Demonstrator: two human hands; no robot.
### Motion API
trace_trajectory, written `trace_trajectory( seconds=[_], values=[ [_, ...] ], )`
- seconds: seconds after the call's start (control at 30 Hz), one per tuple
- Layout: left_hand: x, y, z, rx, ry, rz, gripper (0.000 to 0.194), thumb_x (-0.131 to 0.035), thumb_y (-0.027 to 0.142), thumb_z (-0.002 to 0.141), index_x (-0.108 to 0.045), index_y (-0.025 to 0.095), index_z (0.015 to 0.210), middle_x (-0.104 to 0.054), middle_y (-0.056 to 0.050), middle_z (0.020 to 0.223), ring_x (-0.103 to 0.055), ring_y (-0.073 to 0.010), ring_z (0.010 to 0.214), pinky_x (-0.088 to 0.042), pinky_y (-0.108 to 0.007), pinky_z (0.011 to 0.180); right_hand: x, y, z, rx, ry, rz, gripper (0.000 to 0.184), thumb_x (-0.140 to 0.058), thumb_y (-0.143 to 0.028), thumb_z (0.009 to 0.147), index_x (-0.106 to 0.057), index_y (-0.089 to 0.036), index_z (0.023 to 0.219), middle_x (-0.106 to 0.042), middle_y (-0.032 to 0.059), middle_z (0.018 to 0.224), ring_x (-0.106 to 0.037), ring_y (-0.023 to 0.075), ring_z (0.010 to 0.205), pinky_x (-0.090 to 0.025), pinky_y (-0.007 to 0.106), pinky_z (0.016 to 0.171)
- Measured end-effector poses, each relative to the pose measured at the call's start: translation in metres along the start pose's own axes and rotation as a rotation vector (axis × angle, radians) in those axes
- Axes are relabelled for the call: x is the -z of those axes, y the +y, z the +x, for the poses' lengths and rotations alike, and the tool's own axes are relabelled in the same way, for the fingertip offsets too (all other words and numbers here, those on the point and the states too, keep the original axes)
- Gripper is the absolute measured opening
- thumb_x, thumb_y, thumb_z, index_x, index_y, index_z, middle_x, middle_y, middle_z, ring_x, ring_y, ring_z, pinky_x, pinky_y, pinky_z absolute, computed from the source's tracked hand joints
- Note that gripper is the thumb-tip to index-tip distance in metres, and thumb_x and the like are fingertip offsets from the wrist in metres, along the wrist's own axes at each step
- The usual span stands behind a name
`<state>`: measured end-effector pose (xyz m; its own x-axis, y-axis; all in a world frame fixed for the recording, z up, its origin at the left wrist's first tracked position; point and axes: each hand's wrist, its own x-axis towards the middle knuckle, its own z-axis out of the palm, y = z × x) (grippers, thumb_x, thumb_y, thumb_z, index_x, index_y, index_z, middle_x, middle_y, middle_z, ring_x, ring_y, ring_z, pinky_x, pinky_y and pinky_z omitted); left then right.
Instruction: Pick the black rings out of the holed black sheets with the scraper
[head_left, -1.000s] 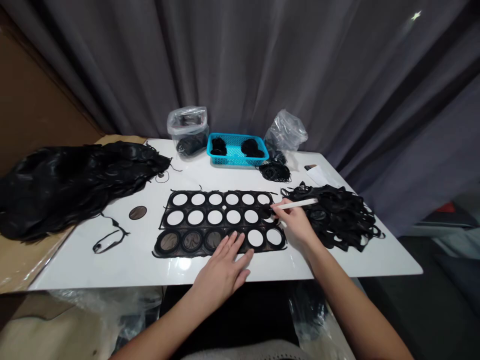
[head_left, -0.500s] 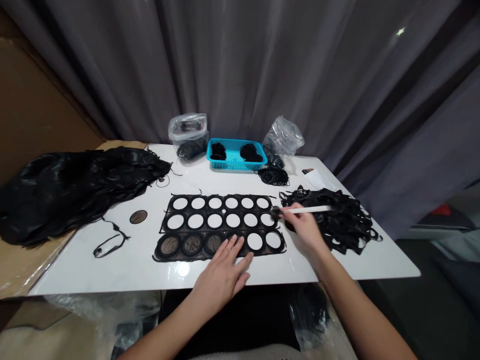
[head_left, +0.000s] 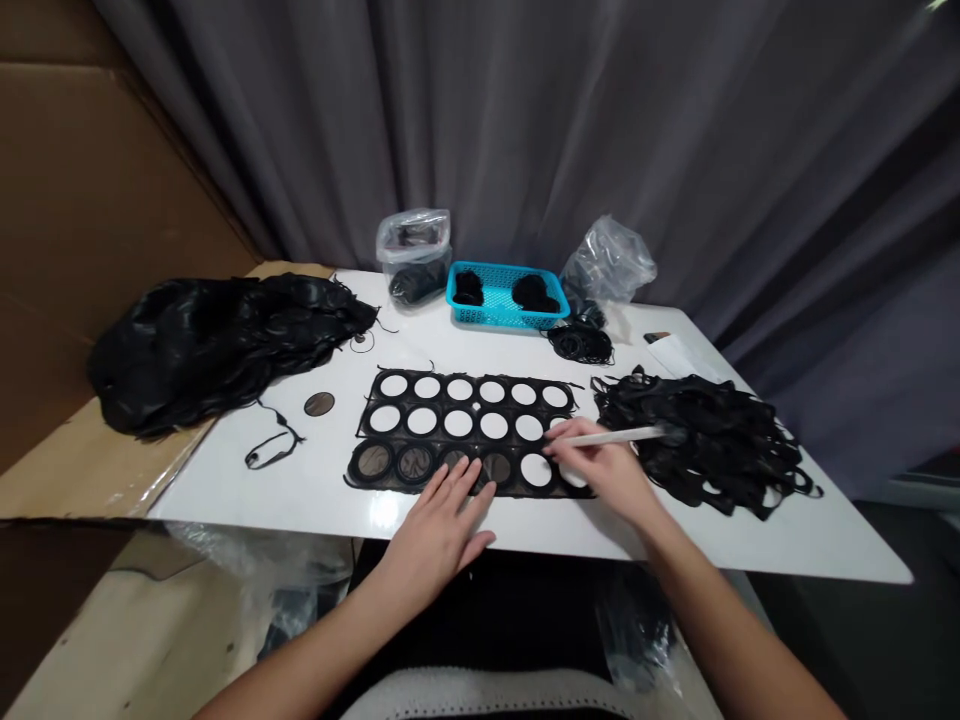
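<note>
A black rubbery sheet [head_left: 476, 440] with rows of ring-shaped openings lies on the white table. Most openings show white through them; several in the front row hold thin brownish-grey film. My left hand [head_left: 442, 515] rests flat on the front row, fingers spread, partly covering the filmed openings. With my right hand [head_left: 600, 465] I grip a slim white stick-like tool [head_left: 611, 437] in a pinch, over the sheet's right end. Its working tip is hidden or too small to make out. The hand covers openings at that end. A heap of black ring-like strips [head_left: 697, 440] lies just right of it.
At the back stand a clear tub [head_left: 415, 258], a blue basket [head_left: 508, 297] holding black bundles, and a clear bag [head_left: 609, 262]. Black sheets [head_left: 225, 345] pile up at left. A loose disc [head_left: 319, 404] and a black strip loop [head_left: 274, 445] lie nearby.
The view has swung left. My right hand has moved toward the front row; a dark piece at its fingertips no longer shows. My left hand has shifted slightly left along the sheet.
</note>
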<state>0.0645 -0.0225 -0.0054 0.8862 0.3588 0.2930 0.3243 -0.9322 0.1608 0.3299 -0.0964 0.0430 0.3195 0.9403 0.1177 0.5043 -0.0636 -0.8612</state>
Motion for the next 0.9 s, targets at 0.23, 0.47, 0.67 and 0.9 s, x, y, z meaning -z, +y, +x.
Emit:
trace_trajectory(
  seconds=[0.23, 0.47, 0.67, 0.9],
  values=[
    [0.003, 0.005, -0.004, 0.014, -0.04, 0.013, 0.049, -0.056, 0.036, 0.097, -0.047, 0.02, 0.142, -0.039, -0.015, 0.155, -0.036, -0.0295, 0.144, -0.033, -0.047, 0.117, -0.055, -0.015, 0.003, 0.073, -0.292, 0.039, 0.018, -0.06, -0.026, 0.089, -0.058, -0.021, 0.071, -0.067, 0.0039, 0.097, -0.062, 0.0195, 0.091, -0.046, 0.035, 0.085],
    [0.004, 0.004, -0.003, 0.009, -0.046, 0.025, 0.047, -0.053, 0.04, 0.098, -0.049, 0.019, 0.14, -0.042, -0.017, 0.153, -0.039, -0.0303, 0.143, -0.035, -0.048, 0.115, -0.053, -0.016, 0.005, 0.057, -0.311, 0.02, 0.018, -0.06, -0.023, 0.087, -0.056, -0.021, 0.07, -0.066, 0.0042, 0.097, -0.062, 0.0198, 0.091, -0.046, 0.035, 0.084],
    [0.005, 0.005, -0.004, 0.014, -0.046, 0.017, 0.047, -0.056, 0.035, 0.097, -0.048, 0.02, 0.141, -0.038, -0.016, 0.156, -0.034, -0.0308, 0.145, -0.034, -0.049, 0.116, -0.058, -0.018, -0.001, 0.141, -0.304, -0.065, 0.019, -0.057, -0.021, 0.09, -0.054, -0.022, 0.071, -0.065, 0.0047, 0.1, -0.062, 0.0199, 0.092, -0.048, 0.035, 0.085],
    [0.0, 0.005, -0.005, 0.058, -0.014, -0.009, 0.053, -0.066, 0.036, 0.091, -0.05, 0.023, 0.14, -0.033, -0.016, 0.158, -0.028, -0.038, 0.146, -0.034, -0.053, 0.115, -0.044, -0.006, 0.001, 0.361, -0.082, -0.481, 0.016, -0.046, -0.015, 0.09, -0.061, -0.019, 0.092, -0.07, 0.0131, 0.1, -0.063, 0.028, 0.095, -0.049, 0.042, 0.083]
  ],
)
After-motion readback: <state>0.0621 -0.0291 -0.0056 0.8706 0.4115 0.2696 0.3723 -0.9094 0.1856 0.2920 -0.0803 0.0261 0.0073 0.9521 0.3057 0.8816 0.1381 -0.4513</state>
